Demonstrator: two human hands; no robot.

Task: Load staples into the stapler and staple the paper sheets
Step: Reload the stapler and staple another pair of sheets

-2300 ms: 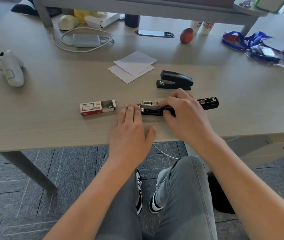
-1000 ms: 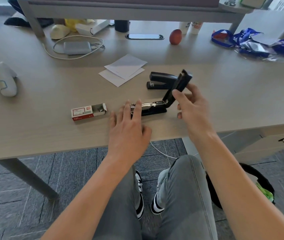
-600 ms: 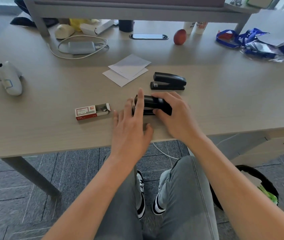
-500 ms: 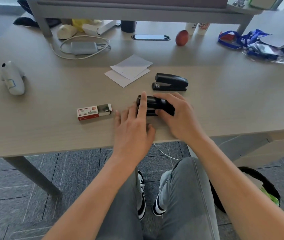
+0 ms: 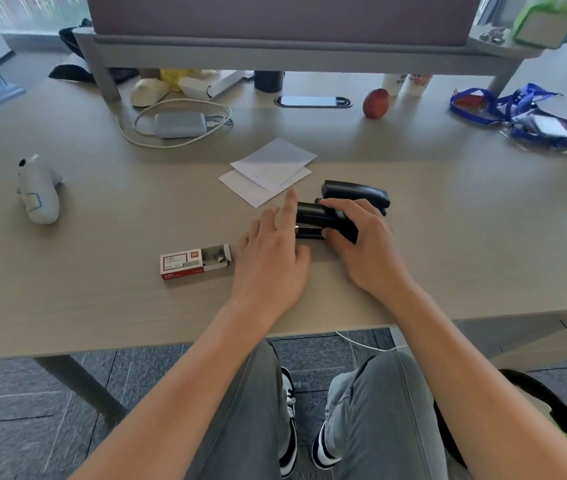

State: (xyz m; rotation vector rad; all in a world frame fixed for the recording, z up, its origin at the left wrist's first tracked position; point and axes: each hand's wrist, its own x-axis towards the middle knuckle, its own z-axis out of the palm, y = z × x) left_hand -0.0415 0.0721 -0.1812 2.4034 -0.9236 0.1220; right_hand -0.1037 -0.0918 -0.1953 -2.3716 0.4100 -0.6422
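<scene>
Head view shows the right hand (image 5: 365, 237) curled over the closed black stapler (image 5: 323, 221), which lies on the desk (image 5: 102, 299) near its front edge. The left hand (image 5: 271, 258) rests flat beside the stapler's nose, fingers straight, holding nothing, the index finger lifted. The stapler looks rigid and fairly weighty, with smooth plastic that could slip, so a grip across the top arm and base near the rear seems safest. The paper sheets (image 5: 270, 169) lie just behind, overlapping loosely; they are thin and limp and will likely shift unless squared and pinned down at a corner. A second black stapler (image 5: 358, 194) sits just behind the right hand and crowds the reach. The open staple box (image 5: 195, 261) lies just left of the left hand. A charger (image 5: 179, 124) and an apple (image 5: 376, 103) stay well back.
</scene>
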